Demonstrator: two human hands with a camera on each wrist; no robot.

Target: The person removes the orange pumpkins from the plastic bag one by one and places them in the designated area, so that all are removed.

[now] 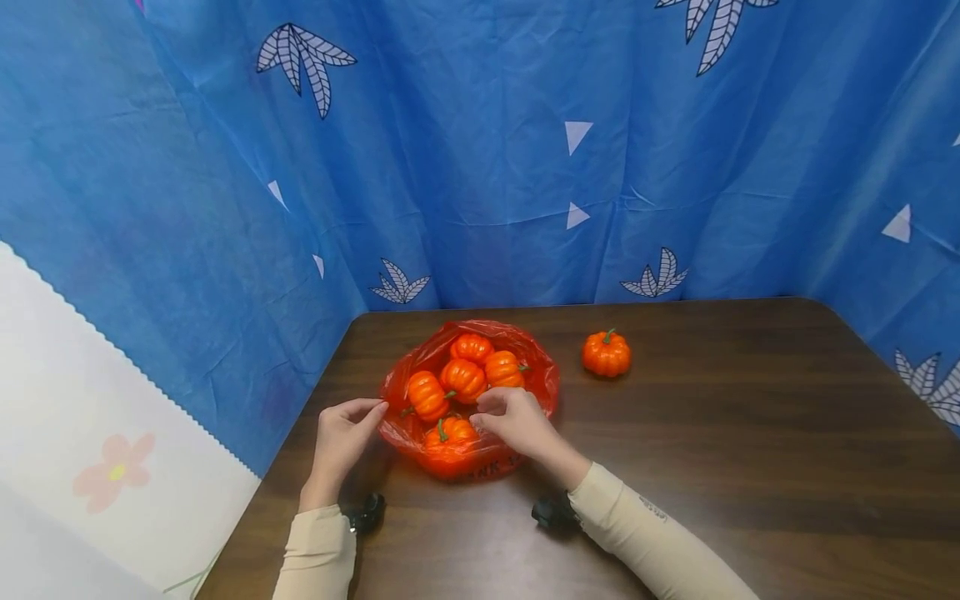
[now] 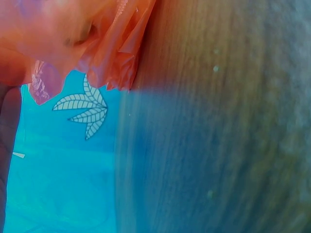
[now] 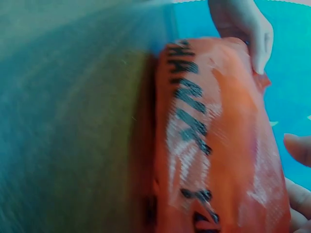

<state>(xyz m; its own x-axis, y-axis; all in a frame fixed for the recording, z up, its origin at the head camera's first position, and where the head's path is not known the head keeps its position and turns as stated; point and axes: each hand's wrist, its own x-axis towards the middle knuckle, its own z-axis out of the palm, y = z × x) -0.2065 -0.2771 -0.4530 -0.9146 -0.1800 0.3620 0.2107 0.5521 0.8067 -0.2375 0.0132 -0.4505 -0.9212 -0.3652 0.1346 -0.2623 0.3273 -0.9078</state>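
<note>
A red plastic bag [image 1: 551, 379] with dark lettering lies on the table with its mouth spread wide. Several small orange pumpkins [image 1: 464, 380] sit inside it. At the bag's left rim, my left hand [image 1: 343, 437] pinches the plastic between thumb and fingertips. My right hand [image 1: 521, 423] is over the near right part of the opening, close to the pumpkins, its thumb and forefinger apart with nothing seen between them. The lettered side of the bag [image 3: 214, 121] fills the middle of the right wrist view. Another orange pumpkin [image 1: 607, 354] with a green stem stands outside, right of the bag.
The dark wooden table [image 1: 750, 433] extends to the right of the bag. A blue curtain [image 1: 510, 167] with leaf prints hangs along the back and sides. White cloth with a flower print [image 1: 116, 471] is at the left.
</note>
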